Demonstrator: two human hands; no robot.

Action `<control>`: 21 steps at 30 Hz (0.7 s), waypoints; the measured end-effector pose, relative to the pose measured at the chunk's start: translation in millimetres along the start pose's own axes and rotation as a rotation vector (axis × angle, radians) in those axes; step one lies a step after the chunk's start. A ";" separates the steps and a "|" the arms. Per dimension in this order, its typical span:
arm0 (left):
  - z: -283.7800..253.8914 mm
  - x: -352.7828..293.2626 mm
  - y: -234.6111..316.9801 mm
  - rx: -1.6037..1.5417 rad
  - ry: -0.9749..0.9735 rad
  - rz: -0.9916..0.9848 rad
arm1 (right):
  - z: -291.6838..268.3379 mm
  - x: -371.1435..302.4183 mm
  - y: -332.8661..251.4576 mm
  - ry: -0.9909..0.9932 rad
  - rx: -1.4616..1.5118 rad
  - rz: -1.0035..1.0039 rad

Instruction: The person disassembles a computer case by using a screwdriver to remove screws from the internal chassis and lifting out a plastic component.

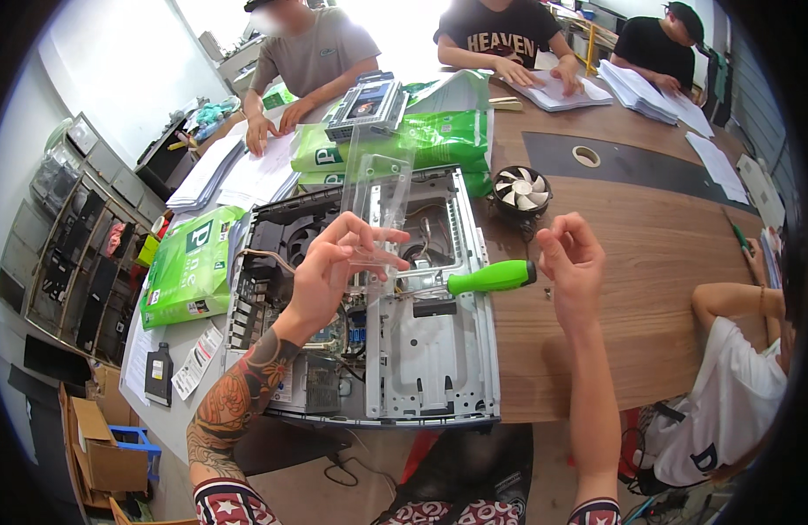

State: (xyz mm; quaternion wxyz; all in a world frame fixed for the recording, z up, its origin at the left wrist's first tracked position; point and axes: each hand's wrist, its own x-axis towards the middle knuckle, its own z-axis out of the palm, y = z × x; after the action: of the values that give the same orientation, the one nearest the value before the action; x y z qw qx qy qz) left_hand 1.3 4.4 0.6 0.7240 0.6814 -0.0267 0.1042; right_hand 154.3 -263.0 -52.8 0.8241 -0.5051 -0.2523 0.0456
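An opened desktop computer case (435, 350) lies on its side in front of me, its boards, cables and metal drive frame exposed. My left hand (327, 267) is over the middle of it, fingers closed on a long clear plastic package (378, 179) that rises toward the far side. A screwdriver (490, 277) with a green handle lies across the metal frame, shaft pointing left, handle end past the case's right edge. Just right of that handle, my right hand (575, 262) is raised with curled fingers and thumb pinched together; anything between them is too small to make out.
A round cooling fan (520, 191) stands beyond the case's right side. Green paper packs (189, 267) lie left and behind, one under a boxed device (366, 107). A black bottle (159, 374) stands at left, a tape roll (586, 157) at right. Several people handle papers around the table.
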 end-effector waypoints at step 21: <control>10.9 -2.3 4.2 0.199 -0.027 0.045 | 3.6 -15.6 3.9 -0.024 -0.821 -1.195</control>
State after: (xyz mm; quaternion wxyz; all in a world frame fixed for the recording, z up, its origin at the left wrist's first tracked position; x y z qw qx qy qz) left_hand -0.7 -6.4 5.0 0.6500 0.7503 -0.0410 0.1134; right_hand 139.8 -263.3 -60.6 0.4492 -0.5493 -0.4909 -0.5056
